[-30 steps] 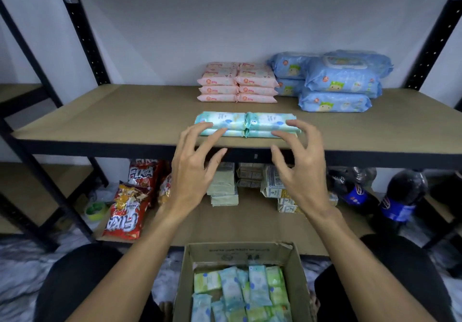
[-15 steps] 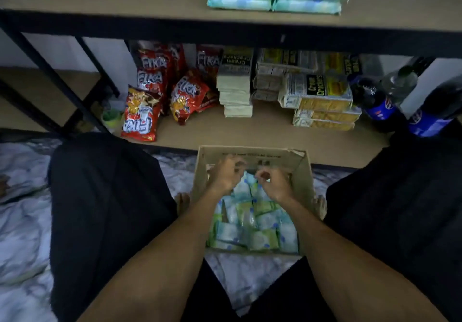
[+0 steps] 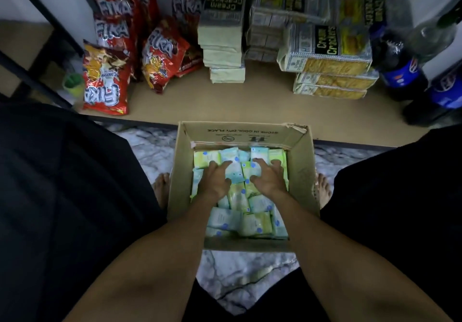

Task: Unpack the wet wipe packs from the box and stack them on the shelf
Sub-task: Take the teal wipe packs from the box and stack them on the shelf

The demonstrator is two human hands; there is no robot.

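Observation:
An open cardboard box [image 3: 303, 171] stands on the floor between my knees, filled with several green and light-blue wet wipe packs [image 3: 255, 223]. Both my hands are down inside it. My left hand [image 3: 214, 180] lies on the packs left of centre, its fingers stretched toward a light-blue pack [image 3: 235, 171]. Just to the right, my right hand [image 3: 269, 179] rests with fingers spread over a green pack [image 3: 252, 169]. Neither hand has lifted anything. The upper shelf with the stacked packs is out of view.
The lower shelf board [image 3: 265, 101] lies just beyond the box, holding red snack bags [image 3: 107, 81], stacked cracker packs [image 3: 327, 56] and dark soda bottles [image 3: 400, 71]. A black shelf post [image 3: 37, 71] slants at left. My bare feet [image 3: 161, 189] flank the box on a marbled floor.
My hands left the packs on the upper shelf and dropped into the box. My view tilted down, so the upper shelf is gone from sight.

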